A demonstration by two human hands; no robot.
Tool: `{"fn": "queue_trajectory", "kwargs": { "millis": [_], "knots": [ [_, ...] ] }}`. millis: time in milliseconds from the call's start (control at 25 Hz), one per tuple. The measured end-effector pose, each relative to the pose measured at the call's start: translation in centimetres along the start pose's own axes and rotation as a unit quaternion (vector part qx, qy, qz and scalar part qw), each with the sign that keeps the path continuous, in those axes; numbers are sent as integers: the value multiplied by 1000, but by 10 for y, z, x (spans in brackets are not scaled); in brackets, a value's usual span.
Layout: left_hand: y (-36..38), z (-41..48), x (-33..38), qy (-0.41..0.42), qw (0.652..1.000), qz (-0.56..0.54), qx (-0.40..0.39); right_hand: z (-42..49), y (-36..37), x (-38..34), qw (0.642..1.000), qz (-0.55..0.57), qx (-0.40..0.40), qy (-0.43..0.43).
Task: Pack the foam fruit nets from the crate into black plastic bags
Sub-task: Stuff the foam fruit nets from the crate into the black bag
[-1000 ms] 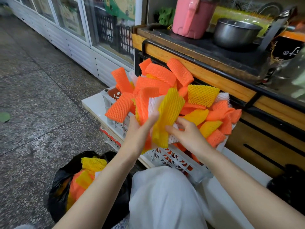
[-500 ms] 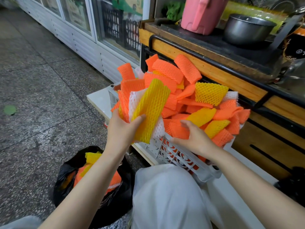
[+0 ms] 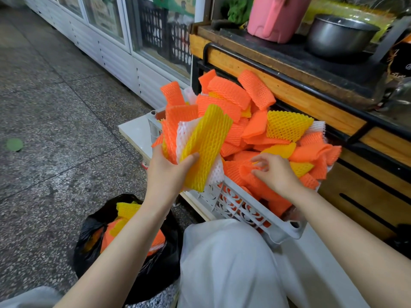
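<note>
One bundle [image 3: 204, 147] stays; right hand [image 3: 275, 174] seemingly pinches net [image 3: 241, 174].

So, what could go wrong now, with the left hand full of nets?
The left hand grips a fanned bundle of nets by the thumb; some could slip to the floor. The crate is heaped above its rim, so the right hand, pinching an orange net, might drag neighbours over the edge. The black bag sags; dropped nets may miss.

You have one white crate [image 3: 280, 235], one black bag [image 3: 164, 265], one pink container [image 3: 275, 18] and one metal pot [image 3: 333, 36]; the heaped foam nets [image 3: 224, 94], in three colours, are too many to count
</note>
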State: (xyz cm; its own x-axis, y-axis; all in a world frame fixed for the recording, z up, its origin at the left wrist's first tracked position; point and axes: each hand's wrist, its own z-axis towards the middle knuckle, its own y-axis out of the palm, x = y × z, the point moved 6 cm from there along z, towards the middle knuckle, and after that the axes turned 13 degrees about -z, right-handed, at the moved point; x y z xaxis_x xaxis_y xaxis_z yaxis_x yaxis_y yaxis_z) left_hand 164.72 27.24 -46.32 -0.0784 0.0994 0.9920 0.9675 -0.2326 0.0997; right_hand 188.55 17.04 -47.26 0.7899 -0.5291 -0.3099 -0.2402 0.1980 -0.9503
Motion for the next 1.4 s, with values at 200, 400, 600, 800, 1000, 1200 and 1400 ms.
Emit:
{"fn": "queue_trajectory", "kwargs": {
  "millis": [200,400,600,800,1000,1200,1400],
  "knots": [
    [-2,2,-4,-18,1000,-11,13,-15,-62,-35,971,167,167,-32],
    [-1,-4,-11,-61,997,-45,-19,-54,-72,-103,938,199,201,-200],
    [-24,-7,-16,-73,993,-79,-56,-68,-9,-133,939,136,87,-302],
    [-59,-13,-15,-56,994,-95,-1,-77,8,-162,940,173,23,-293],
    [-76,-18,-16,-28,997,-70,-3,-65,23,-175,956,253,61,-134],
    [-107,-12,-29,-36,995,-70,66,-57,33,-184,954,281,24,-100],
    [-105,-14,-31,-52,990,-128,27,-71,63,-208,955,233,-49,-174]
  ]
}}
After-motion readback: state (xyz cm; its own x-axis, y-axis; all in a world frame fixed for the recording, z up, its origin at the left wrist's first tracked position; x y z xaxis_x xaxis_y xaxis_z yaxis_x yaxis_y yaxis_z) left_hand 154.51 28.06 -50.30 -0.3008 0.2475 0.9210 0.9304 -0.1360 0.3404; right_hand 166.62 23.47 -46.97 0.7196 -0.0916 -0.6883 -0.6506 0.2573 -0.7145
